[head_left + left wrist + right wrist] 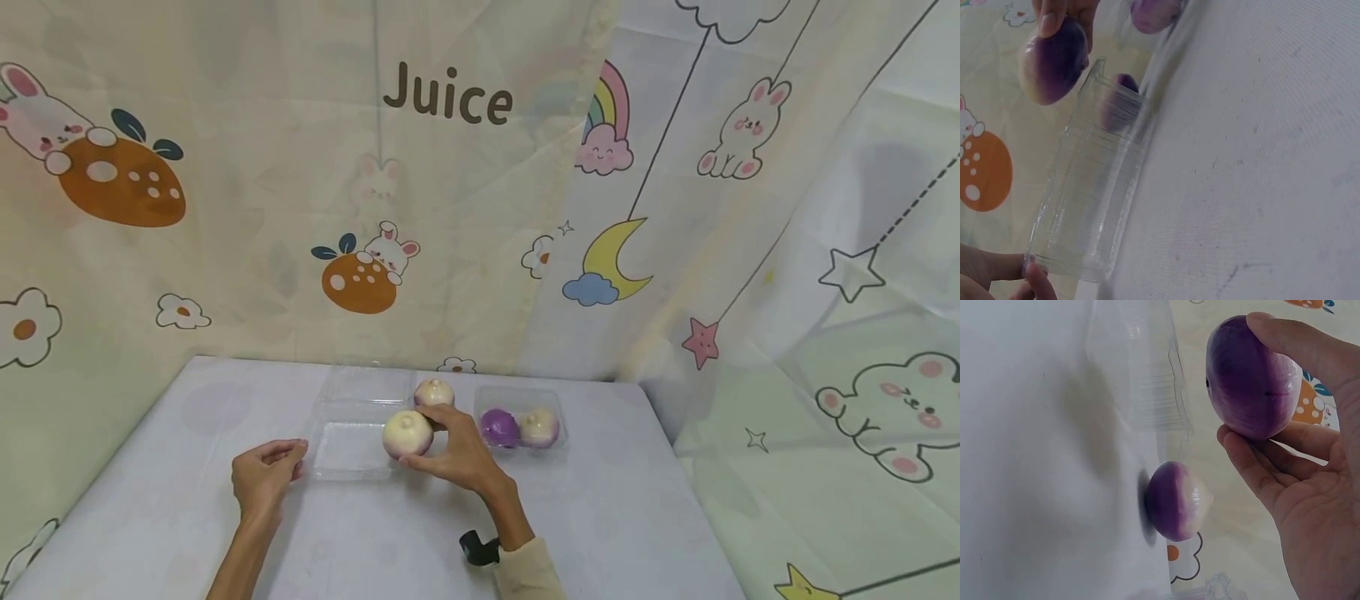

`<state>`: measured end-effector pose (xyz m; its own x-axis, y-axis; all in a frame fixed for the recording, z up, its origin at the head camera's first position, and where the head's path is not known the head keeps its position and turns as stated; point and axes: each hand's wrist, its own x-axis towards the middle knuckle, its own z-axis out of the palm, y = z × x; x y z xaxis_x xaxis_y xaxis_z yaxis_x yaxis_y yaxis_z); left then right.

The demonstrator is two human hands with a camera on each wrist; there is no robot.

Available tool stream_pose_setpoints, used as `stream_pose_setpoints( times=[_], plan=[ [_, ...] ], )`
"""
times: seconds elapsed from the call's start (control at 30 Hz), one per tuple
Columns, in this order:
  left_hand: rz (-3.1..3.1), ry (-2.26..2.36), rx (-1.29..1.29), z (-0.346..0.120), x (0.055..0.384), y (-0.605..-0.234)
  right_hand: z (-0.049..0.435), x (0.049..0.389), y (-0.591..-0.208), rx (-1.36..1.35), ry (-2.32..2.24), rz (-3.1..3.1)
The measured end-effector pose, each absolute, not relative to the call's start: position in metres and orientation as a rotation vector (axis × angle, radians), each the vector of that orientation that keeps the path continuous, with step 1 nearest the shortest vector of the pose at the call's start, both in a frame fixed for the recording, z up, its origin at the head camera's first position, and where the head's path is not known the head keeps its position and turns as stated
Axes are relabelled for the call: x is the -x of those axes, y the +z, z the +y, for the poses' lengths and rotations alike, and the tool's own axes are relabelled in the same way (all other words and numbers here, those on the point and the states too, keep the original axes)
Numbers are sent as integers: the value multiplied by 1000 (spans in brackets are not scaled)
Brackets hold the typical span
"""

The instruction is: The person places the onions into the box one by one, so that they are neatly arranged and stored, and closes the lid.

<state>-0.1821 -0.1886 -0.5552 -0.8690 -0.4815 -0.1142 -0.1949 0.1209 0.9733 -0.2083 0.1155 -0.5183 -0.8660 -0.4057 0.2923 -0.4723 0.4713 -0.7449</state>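
Note:
My right hand (pixel 463 457) grips a purple-and-cream onion (pixel 407 434) between thumb and fingers, its pale side facing the head camera. The onion hangs over the right end of a clear plastic container (pixel 330 476), raised above the wall in the left wrist view. My left hand (pixel 262 479) pinches the container's left edge with thumb and fingers (pixel 1040 280). That container lies with its lid (pixel 367 385) folded back behind it and its tray bare. Just behind the held onion, a second onion (pixel 1175 501) sits on the table.
At the right stands another clear container (pixel 559 404) with a purple onion (pixel 499 427) and a purple-and-cream one (pixel 539 427) inside. A black device (pixel 477 548) is at my right wrist. A printed curtain (pixel 262 167) hangs behind the white table (pixel 600 525).

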Motion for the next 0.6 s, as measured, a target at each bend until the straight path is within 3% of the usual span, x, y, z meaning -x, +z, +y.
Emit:
stream_pose_setpoints(
  times=[0.6],
  plan=[
    [-2188, -1807, -701, -187, 182, -554, 112, 208, -525, -803, 1378, -2606]
  ],
)
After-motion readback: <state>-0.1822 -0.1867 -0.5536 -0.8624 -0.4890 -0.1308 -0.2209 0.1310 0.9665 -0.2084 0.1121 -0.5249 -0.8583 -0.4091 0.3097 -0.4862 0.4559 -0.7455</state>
